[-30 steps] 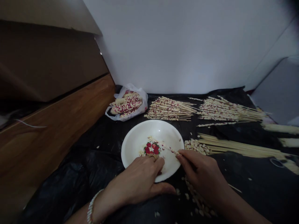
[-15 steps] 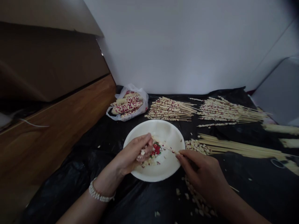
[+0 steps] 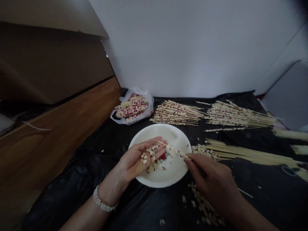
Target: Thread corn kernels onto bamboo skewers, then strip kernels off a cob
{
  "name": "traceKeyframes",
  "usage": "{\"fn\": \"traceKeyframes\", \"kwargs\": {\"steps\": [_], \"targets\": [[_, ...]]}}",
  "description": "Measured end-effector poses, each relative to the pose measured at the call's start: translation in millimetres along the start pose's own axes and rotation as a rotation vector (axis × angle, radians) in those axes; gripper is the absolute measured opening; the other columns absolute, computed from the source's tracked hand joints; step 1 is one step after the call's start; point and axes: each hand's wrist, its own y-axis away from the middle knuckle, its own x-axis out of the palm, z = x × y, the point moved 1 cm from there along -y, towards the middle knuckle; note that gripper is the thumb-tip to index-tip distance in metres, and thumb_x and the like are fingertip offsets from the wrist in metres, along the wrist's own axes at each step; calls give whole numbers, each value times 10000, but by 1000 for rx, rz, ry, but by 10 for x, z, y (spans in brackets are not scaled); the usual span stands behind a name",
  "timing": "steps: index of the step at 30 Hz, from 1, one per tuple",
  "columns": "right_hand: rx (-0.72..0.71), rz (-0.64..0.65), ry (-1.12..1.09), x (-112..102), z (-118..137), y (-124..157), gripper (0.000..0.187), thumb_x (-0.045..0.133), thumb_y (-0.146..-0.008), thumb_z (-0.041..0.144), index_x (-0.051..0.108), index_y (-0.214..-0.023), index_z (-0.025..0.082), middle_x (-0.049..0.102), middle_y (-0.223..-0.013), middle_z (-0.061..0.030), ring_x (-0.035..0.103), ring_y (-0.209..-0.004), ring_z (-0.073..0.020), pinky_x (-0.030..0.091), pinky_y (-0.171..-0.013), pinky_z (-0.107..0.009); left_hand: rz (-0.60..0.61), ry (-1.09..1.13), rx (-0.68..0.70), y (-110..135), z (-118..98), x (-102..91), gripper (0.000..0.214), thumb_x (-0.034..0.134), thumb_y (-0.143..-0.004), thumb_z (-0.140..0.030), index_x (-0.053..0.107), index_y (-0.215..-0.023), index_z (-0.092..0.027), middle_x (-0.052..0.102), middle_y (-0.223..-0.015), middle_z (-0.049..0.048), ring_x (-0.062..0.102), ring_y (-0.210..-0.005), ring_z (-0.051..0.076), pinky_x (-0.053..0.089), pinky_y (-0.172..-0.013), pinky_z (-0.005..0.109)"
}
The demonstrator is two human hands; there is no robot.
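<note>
My left hand (image 3: 137, 158) is palm up over the white bowl (image 3: 178, 178), its fingers stretched out. Loose corn kernels (image 3: 144, 158) lie across its palm and fingers. My right hand (image 3: 208, 175) pinches a skewer (image 3: 176, 151) partly threaded with pale and dark red kernels. The bare tip of that skewer points left and reaches over the left fingers; whether it touches them I cannot tell. More kernels and bits rest in the bowl, which has a red flower on its bottom, partly hidden by the left hand.
Behind the bowl are a plastic bag of corn cobs (image 3: 132, 110) and two piles of threaded skewers (image 3: 176, 112). Bare sticks (image 3: 243, 150) lie at the right, beside a heap of kernels (image 3: 203, 151). Loose kernels (image 3: 207, 208) are scattered near my right wrist on black plastic sheeting (image 3: 96, 173).
My left hand has opened from a curled grip, showing the kernels on its palm. The skewer, still in my right hand, now has its tip over the left fingers.
</note>
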Motion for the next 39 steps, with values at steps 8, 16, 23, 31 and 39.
{"fn": "traceKeyframes", "kwargs": {"steps": [8, 16, 23, 31, 39], "targets": [[-18, 3, 40, -13, 6, 11, 218, 481, -948, 271, 665, -1021, 181, 731, -961, -81, 694, -714, -183, 552, -697, -344, -25, -140, 84, 56, 29, 30, 432, 505, -911, -99, 494, -1341, -61, 651, -1212, 198, 686, -1017, 213, 572, -834, 240], [-11, 19, 43, -20, 10, 12, 230, 476, -950, 276, 665, -1038, 178, 729, -964, -86, 694, -722, -187, 550, -700, -347, -20, -27, 27, 23, 13, 29, 420, 408, -943, -123, 461, -1342, -6, 627, -1233, 233, 657, -1081, 244, 558, -899, 319], [-35, 9, 73, -16, 7, 18, 229, 480, -949, 278, 660, -1047, 175, 730, -971, -86, 696, -725, -187, 553, -698, -345, -40, -102, 84, 38, 35, 37, 286, 508, -894, -51, 605, -1162, -36, 653, -1211, 184, 666, -1055, 203, 562, -868, 238], [-74, -18, 82, -36, 17, 16, 204, 501, -945, 266, 650, -1051, 175, 734, -966, -83, 701, -730, -179, 559, -750, -337, -103, -55, 142, 12, 35, 20, 159, 545, -897, -96, 693, -956, -106, 642, -689, 9, 599, -531, 37, 503, -495, 73], [-95, -3, 123, -19, -14, 27, 271, 463, -955, 232, 656, -1130, 158, 727, -1010, -101, 707, -723, -195, 571, -761, -382, -151, -93, 175, 8, 44, 23, 213, 584, -861, -49, 702, -1028, -110, 711, -977, 73, 682, -793, 79, 562, -725, 119]]}}
